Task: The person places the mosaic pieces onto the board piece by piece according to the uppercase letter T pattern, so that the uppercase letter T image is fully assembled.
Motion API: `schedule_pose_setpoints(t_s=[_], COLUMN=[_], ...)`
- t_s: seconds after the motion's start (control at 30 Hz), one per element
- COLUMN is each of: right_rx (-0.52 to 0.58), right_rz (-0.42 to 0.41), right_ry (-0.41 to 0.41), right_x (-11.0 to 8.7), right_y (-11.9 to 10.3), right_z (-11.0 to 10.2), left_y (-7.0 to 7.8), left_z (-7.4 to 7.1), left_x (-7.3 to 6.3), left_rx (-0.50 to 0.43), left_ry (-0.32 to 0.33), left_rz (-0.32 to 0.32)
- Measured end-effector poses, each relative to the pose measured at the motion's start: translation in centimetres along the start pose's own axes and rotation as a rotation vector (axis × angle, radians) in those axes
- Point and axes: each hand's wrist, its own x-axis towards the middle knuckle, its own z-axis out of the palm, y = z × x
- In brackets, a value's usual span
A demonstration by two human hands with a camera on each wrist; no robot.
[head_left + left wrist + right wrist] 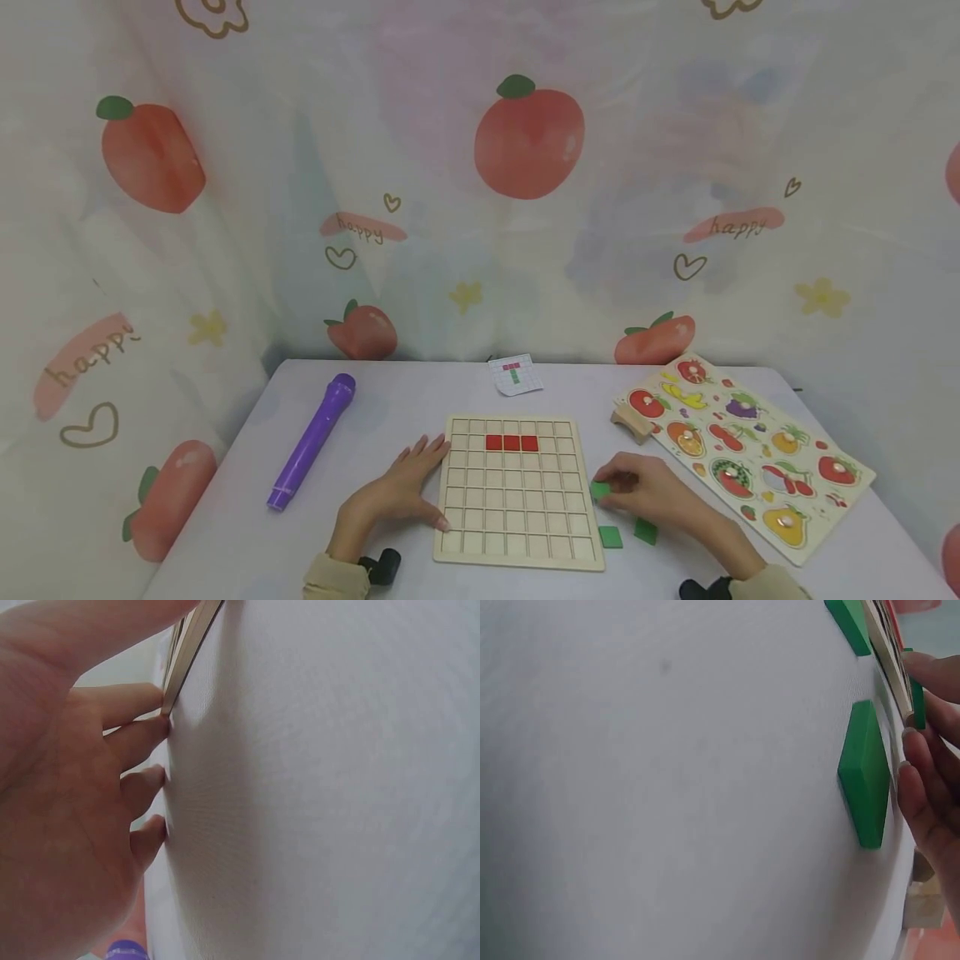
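A wooden grid board (513, 502) lies flat on the table, with three red square tiles (512, 443) in a row near its far edge. My left hand (397, 490) rests at the board's left edge, fingers spread and fairly straight, thumb touching the near part of that edge. Beyond the right edge, my right hand (651, 492) pinches a green square tile (600, 490) between thumb and fingers. Two more green tiles lie on the table below it, one green tile (611, 537) by the board and another green tile (646, 531) under the wrist side.
A small pattern card (515, 375) with a red and green T lies behind the board. To the left is a purple microphone-shaped stick (312, 442). A fruit puzzle board (750, 458) lies at the right, a small wooden block (632, 422) against its corner.
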Motion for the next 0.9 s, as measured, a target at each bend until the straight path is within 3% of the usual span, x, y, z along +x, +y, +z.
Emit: schedule_pose_setpoints(t_s=[0.33, 0.9], right_rx=[0.052, 0.015], right_rz=[-0.063, -0.128], right_ry=[0.022, 0.033], right_x=[2.3, 6.0], right_y=[-2.3, -4.8], right_z=[1.2, 3.2], left_y=[0.1, 0.0], left_z=[-0.2, 0.0], left_x=[-0.1, 0.1], left_rx=[-0.004, 0.01], left_ry=[-0.003, -0.003], left_rz=[-0.008, -0.004])
